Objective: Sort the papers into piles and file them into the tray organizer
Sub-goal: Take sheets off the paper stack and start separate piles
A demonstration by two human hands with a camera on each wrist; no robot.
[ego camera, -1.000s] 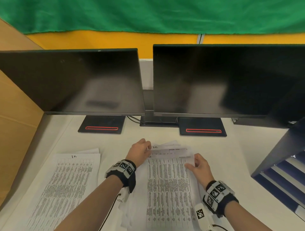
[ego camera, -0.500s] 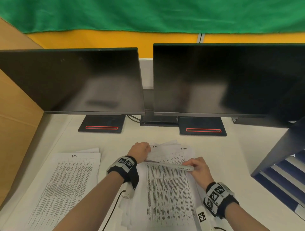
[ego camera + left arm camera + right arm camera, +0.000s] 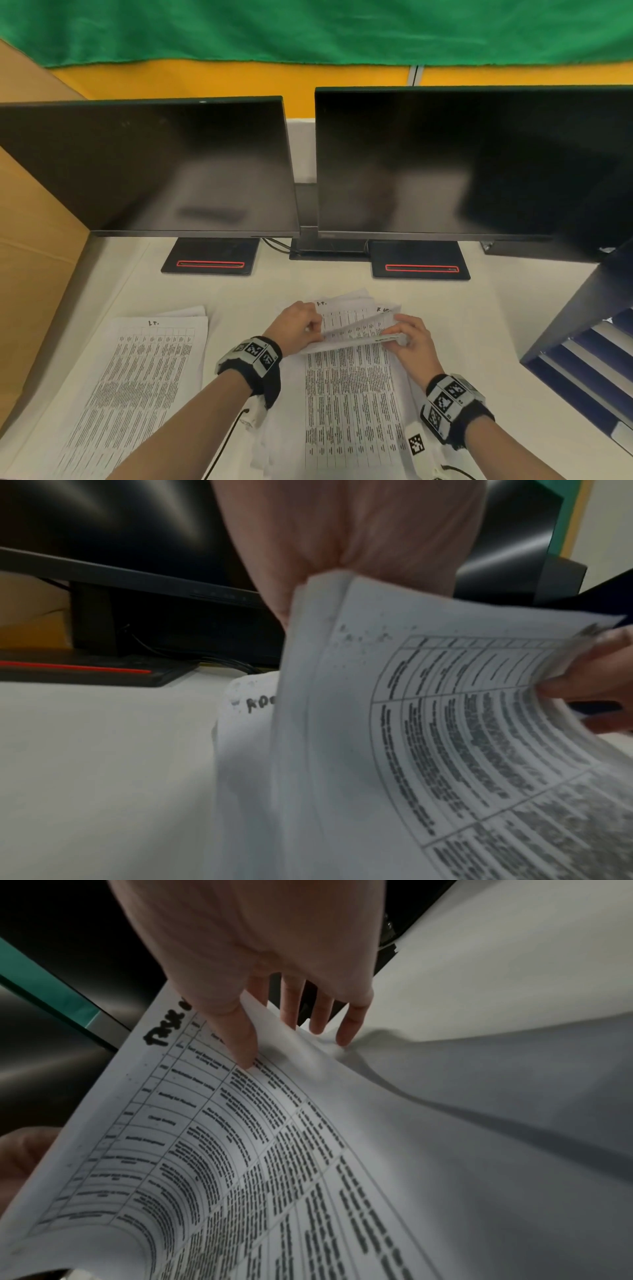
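Near the counter's front edge, at its middle, I see the loose stack of white printed table sheets [image 3: 346, 404] lying on the pale counter [image 3: 239, 294]. My left hand [image 3: 294, 329] has its grip clenched on the far left corner of the upper sheets, fingers curled round their edge; the left wrist view shows that corner lifted off a lower sheet bearing handwriting. My right hand [image 3: 411, 337] is grasping the far right edge of the same lifted sheets, thumb on the printed face and fingers behind, as the right wrist view shows. Those upper sheets bend back toward me, uncovering further printed sheets [image 3: 349, 310] fanned out beyond them.

Toward the front left corner lies a second, neater pile of white printed sheets [image 3: 137, 387], well apart from both hands. At the right edge stands the dark blue tray organizer [image 3: 582, 342]; I cannot tell what its shelves hold. Along the back edge stand two black monitors, the left one [image 3: 147, 164] and the right one [image 3: 462, 161], both dark.
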